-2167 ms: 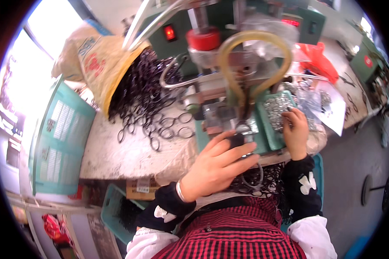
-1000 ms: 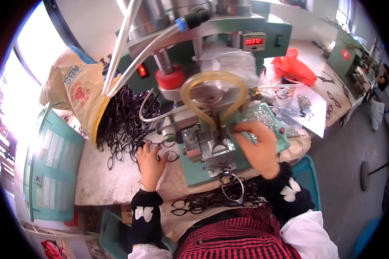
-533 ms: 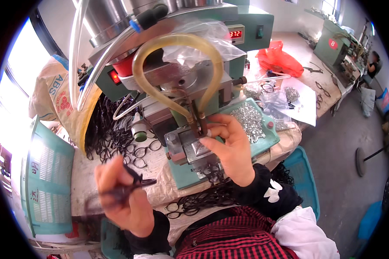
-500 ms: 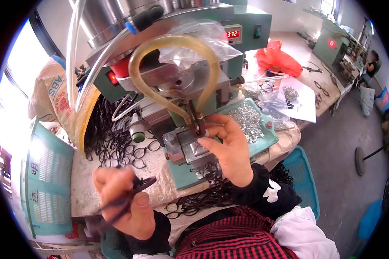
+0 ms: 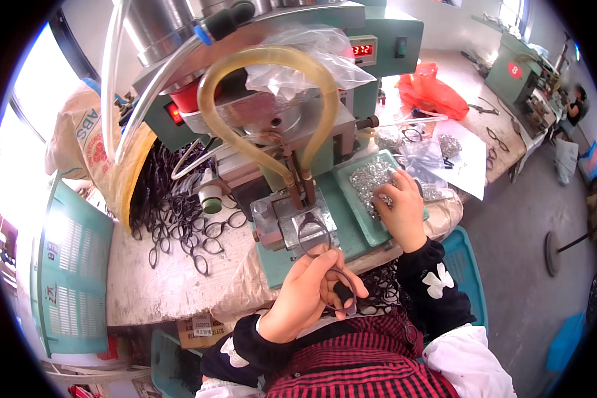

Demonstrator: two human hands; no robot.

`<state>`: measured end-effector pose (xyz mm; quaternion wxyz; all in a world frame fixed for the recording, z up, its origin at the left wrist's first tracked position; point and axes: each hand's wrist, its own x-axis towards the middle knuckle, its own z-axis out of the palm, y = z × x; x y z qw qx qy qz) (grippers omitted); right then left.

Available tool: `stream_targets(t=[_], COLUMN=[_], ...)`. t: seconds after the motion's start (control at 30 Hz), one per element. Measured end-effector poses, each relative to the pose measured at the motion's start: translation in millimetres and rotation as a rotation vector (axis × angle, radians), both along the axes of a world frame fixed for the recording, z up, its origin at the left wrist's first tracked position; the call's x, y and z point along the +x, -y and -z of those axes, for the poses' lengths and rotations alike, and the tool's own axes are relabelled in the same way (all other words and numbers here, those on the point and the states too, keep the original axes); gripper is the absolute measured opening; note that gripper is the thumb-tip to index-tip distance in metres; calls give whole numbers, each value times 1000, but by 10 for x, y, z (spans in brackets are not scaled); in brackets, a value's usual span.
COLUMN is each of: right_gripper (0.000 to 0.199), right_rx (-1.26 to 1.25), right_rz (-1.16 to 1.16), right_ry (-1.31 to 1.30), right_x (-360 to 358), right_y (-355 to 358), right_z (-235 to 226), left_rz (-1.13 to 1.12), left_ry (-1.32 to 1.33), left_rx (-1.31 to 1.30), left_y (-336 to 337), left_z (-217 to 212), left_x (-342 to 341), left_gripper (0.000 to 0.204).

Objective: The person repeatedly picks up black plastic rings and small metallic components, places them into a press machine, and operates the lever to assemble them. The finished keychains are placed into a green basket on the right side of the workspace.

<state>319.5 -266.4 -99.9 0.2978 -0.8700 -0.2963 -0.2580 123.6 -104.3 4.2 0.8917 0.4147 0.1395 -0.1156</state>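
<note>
My left hand (image 5: 304, 292) is closed on a dark eyeglass frame (image 5: 354, 284). One round rim lies over the metal fixture (image 5: 288, 222) at the machine's front, under two copper-coloured electrode tips (image 5: 302, 191). The other rim hangs by my curled fingers, near a small black piece whose kind I cannot make out. My right hand (image 5: 404, 211) is at a green tray (image 5: 371, 233) of small silver metal parts (image 5: 371, 182). Its thumb and fingertips come together among the parts; what they pinch is too small to name.
A yellowish hose (image 5: 272, 54) loops above the fixture on the green machine (image 5: 397, 40). Many dark frames (image 5: 179, 229) lie left of it. A teal basket (image 5: 73, 272) stands at far left, a red bag (image 5: 431, 89) at the back. Another person (image 5: 574, 109) sits far right.
My left hand has moved right and up from the left side, bringing the eyeglass frame to the fixture. My right hand has left the electrode tips and moved right to the tray.
</note>
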Motion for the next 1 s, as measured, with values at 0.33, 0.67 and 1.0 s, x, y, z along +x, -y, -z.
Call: stream_targets(t=[0.33, 0.67, 1.0], right_gripper=[16, 13, 16], right_rx=[-218, 1116, 638], right_rz=[-41, -234, -90], right_ry=[96, -704, -495], right_x=[175, 23, -243], right_y=[-459, -24, -218], right_z=[5, 235, -212], left_rz=[114, -1076, -863], left_ry=[73, 53, -235], left_rx=[182, 1090, 2104], left_y=[-177, -1645, -2467], left_z=[92, 623, 1429], left_x=[-159, -1262, -819], left_gripper=[28, 7, 7])
